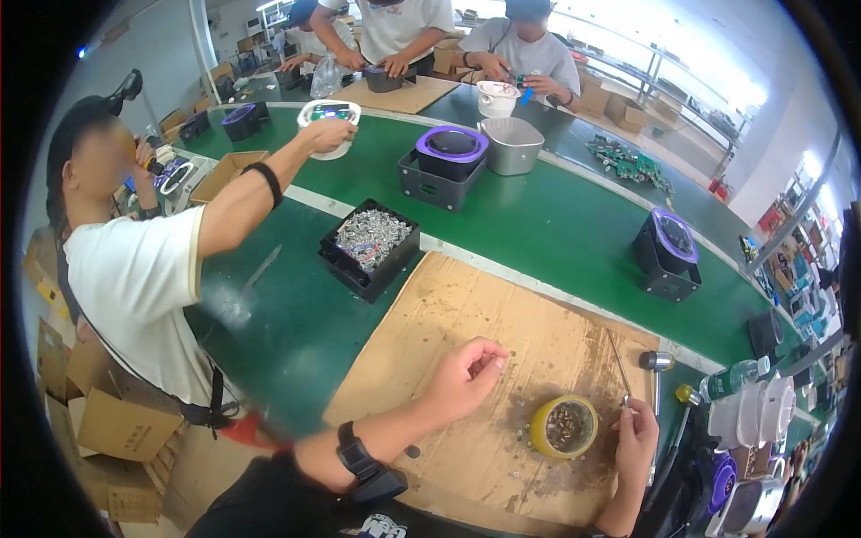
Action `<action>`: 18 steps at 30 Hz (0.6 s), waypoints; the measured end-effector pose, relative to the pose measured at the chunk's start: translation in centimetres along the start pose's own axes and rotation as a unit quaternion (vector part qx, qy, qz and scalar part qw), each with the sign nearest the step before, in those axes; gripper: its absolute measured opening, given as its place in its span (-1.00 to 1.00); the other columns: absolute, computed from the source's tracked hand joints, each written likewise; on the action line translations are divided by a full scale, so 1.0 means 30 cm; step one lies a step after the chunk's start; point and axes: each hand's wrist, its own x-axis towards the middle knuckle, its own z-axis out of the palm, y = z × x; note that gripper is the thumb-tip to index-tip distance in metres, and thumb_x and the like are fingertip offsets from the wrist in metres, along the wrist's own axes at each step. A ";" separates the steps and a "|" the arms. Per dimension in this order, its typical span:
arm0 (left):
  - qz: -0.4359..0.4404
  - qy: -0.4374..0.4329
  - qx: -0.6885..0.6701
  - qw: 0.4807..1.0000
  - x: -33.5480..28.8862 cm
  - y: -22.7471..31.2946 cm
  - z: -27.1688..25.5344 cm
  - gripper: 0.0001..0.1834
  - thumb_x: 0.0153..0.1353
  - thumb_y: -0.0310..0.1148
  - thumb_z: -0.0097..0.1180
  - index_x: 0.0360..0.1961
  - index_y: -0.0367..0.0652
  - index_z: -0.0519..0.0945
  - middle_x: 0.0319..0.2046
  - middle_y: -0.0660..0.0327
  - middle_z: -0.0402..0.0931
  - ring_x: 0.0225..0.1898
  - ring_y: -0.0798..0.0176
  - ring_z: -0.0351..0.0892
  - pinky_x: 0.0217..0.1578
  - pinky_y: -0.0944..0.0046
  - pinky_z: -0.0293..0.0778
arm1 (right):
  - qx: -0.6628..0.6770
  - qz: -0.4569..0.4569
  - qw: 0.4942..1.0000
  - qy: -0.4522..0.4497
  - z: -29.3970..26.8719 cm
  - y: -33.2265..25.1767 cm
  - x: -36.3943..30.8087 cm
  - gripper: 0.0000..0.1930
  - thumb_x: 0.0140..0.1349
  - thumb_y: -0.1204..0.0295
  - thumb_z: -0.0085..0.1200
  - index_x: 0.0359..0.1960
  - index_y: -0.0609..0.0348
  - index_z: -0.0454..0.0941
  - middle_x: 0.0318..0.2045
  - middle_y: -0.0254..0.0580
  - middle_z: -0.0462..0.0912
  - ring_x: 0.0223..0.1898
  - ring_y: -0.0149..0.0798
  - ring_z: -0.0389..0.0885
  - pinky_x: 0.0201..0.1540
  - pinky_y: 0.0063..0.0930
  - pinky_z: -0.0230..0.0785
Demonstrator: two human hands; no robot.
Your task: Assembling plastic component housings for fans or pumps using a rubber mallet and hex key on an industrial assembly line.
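The scene is seen from a single wide fisheye camera worn on the head, looking down and forward over a brown cardboard sheet (pixel 502 359) laid on a green work surface (pixel 556 224). The wearer's forearms are brought in from the lower edge, between five and seven o'clock, and are seen from close by. Farther benches and other people are pushed toward twelve o'clock, where they appear small. Straight edges are bent toward the dark round rim. No second view is supplied, so no shared area can be given.

Bare cardboard (pixel 502 314) lies open ahead of both hands; the yellow tape roll (pixel 563 427) and black screw box (pixel 369 247) stand in the way.
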 end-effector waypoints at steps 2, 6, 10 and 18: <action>-0.006 0.000 -0.001 1.000 0.000 -0.006 -0.002 -0.86 0.39 -0.40 0.10 -0.10 -0.22 0.58 -0.37 0.37 0.57 -0.40 0.58 0.46 -0.38 0.50 0.38 | -0.003 0.001 1.000 0.002 0.003 -0.006 -0.003 -0.80 0.41 0.52 0.00 0.00 0.34 0.52 -0.47 -0.38 0.48 -0.44 -0.51 0.47 -0.36 -0.63 0.34; -0.002 -0.002 0.002 1.000 -0.001 -0.007 0.003 -0.85 0.40 -0.41 0.09 -0.09 -0.22 0.57 -0.38 0.36 0.57 -0.40 0.57 0.47 -0.37 0.50 0.39 | -0.015 -0.001 1.000 0.004 0.001 0.000 -0.001 -0.80 0.41 0.52 0.01 0.00 0.34 0.53 -0.48 -0.36 0.51 -0.45 -0.51 0.48 -0.37 -0.63 0.33; 0.011 0.015 -0.031 0.999 0.001 -0.015 0.012 -0.88 0.36 -0.50 0.08 -0.12 -0.26 0.56 -0.44 0.41 0.51 -0.46 0.60 0.38 -0.43 0.50 0.34 | -0.021 -0.002 1.000 0.004 -0.002 0.000 -0.002 -0.80 0.41 0.52 0.01 -0.01 0.34 0.53 -0.47 -0.34 0.52 -0.46 -0.51 0.49 -0.38 -0.63 0.32; -0.003 0.006 -0.025 1.000 -0.003 -0.001 0.007 -0.88 0.36 -0.51 0.08 -0.11 -0.27 0.56 -0.44 0.41 0.49 -0.46 0.60 0.39 -0.43 0.50 0.34 | -0.018 0.006 1.000 0.006 0.001 -0.011 -0.007 -0.80 0.40 0.52 0.02 -0.02 0.35 0.54 -0.49 -0.34 0.53 -0.46 -0.51 0.50 -0.39 -0.63 0.33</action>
